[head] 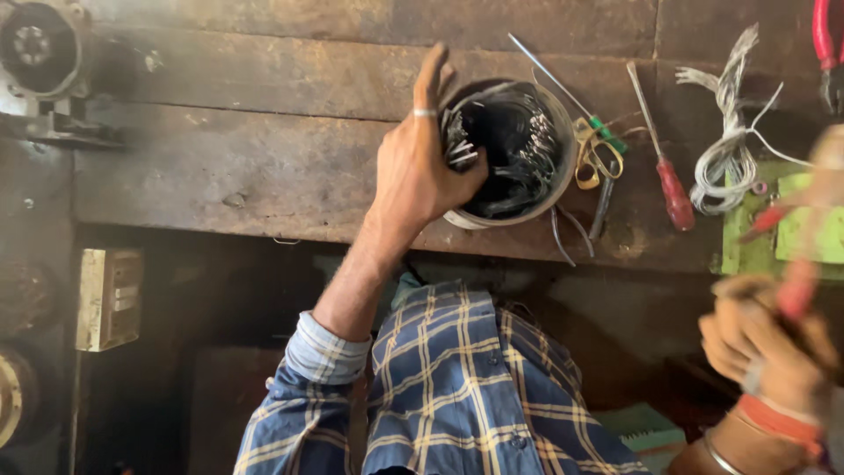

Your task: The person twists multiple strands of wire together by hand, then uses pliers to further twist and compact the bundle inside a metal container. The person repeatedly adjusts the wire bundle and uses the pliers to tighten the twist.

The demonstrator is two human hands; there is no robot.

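Container: a round white tub (508,151) of dark wire pieces stood on the worn wooden surface (264,167).
Left hand (422,167): its grip closed on wires at the tub's rim.
Right hand (769,339): blurred, grip wrapped around a red-handled tool (796,290).
Nearby: scissors (596,157), a red screwdriver (673,189).

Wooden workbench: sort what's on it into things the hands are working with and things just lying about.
In hand:
- left hand reaching into the round white tub of dark wire pieces
- right hand, blurred, gripping a red-handled tool

Lying about:
- red-handled screwdriver
- yellow-handled scissors
- green-handled screwdriver
- coil of white wire
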